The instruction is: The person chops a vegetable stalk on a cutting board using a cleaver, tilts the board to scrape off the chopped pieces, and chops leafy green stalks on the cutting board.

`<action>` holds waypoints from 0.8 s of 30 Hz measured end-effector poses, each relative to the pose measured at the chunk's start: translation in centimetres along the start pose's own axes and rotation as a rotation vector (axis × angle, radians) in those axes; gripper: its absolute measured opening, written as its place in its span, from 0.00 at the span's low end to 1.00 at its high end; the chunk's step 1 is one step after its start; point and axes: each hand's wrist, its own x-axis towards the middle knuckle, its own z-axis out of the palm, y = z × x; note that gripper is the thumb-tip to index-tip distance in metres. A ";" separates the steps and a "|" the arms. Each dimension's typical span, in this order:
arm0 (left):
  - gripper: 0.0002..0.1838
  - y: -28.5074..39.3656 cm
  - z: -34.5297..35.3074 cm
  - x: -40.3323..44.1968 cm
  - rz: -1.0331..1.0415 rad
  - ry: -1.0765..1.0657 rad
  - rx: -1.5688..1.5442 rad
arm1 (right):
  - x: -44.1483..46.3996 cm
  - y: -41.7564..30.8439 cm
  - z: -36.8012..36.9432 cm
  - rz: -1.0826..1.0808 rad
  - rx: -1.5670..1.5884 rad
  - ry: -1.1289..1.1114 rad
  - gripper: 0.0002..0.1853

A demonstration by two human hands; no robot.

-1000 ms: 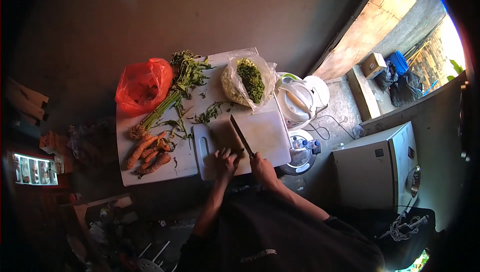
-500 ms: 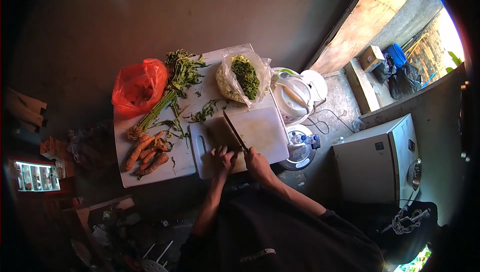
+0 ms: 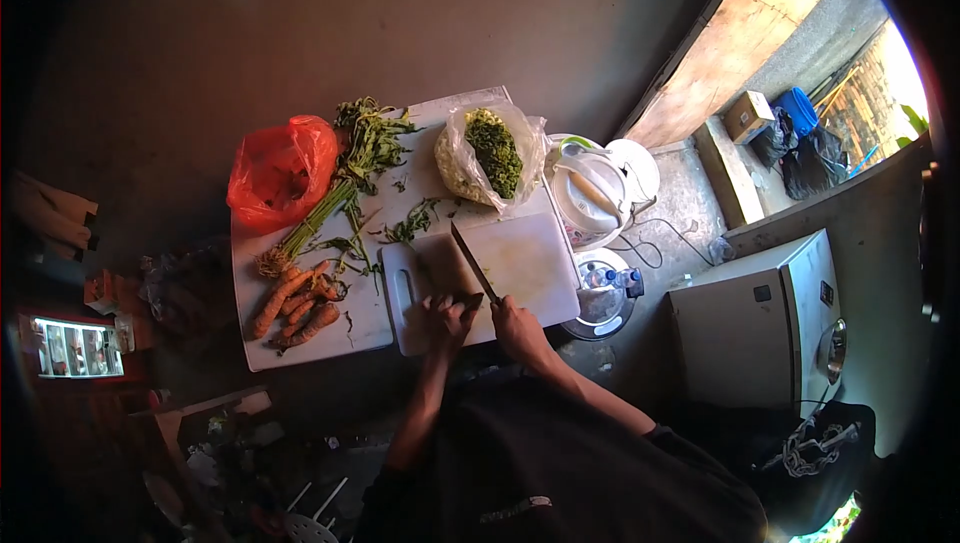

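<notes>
My right hand grips the handle of a knife. The long blade slants up and left over the white cutting board. Beside it, my left hand rests on the near part of the board with curled fingers. A small dark bit shows at those fingertips, too small to name. Beyond the board's far edge lie loose green leaves, and a clear plastic bag holds chopped greens and paler pieces.
Carrots, a bunch of leafy stalks and a red plastic bag occupy the left of the white table. A rice cooker stands to the right, with a white fridge farther right.
The view has shifted very slightly. Both hands and the knife keep nearly the same place on the board.
</notes>
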 end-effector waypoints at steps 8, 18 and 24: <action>0.24 -0.5 0.4 -0.2 0.011 -0.022 0.018 | 0.5 0.6 0.7 -0.010 -0.014 0.012 0.17; 0.09 0.2 -0.3 0.1 0.100 0.079 -0.023 | 1.2 0.5 0.4 -0.003 -0.004 0.006 0.18; 0.16 -0.6 0.3 -0.4 0.098 0.037 -0.033 | 0.2 0.6 0.7 -0.017 0.021 0.038 0.18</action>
